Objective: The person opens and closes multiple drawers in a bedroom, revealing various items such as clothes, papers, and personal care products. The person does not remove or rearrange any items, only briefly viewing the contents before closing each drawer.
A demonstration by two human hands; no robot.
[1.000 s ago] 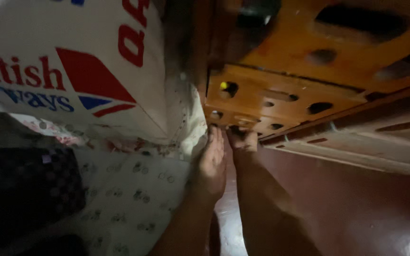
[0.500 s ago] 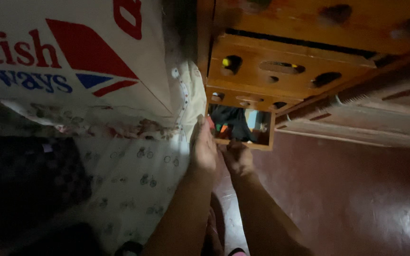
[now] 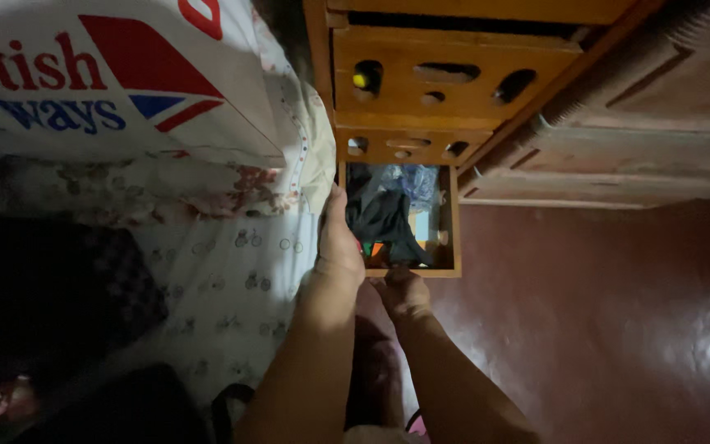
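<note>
Gripping hands: left hand [image 3: 340, 247] lies along the left wall of the open drawer [image 3: 449, 222], fingers stretched flat; right hand [image 3: 403, 292] is curled over its front edge.
Drawer: lowest of the wooden cabinet [image 3: 421, 90], pulled out over the red floor [image 3: 618, 329].
Inside the drawer: dark cloth [image 3: 384, 218] heaped over small coloured bits.
Risk: pulled too far, I'd judge the drawer could drop off its runners.
Left of the drawer: bed sheet [image 3: 232, 279] presses close, crowding the left arm.

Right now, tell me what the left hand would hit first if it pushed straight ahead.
The left hand lies along the open drawer's left edge, pointing toward the cabinet. It would likely meet the cabinet front above the drawer, though depth is unclear.
</note>
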